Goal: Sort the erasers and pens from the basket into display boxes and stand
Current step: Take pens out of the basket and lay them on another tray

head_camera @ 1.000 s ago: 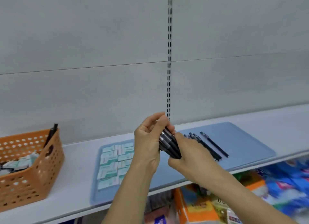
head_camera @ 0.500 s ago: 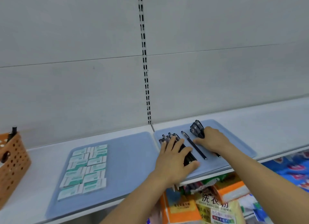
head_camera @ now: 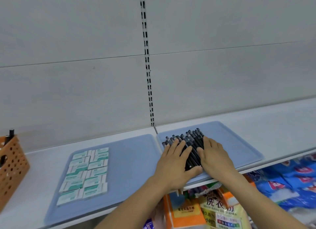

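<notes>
Black pens (head_camera: 191,143) lie side by side, long axes front-to-back, caps rearward.

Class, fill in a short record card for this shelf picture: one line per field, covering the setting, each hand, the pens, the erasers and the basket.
Setting: shop shelf with two blue trays
Left hand: flat, fingers straight, pressing on the pens
Right hand: flat, fingers straight, pressing on the pens from the right
Pens: black, side by side on the right tray
Erasers: boxed, in two columns on the left tray
Basket: orange, at the left edge, one dark pen sticking up
</notes>
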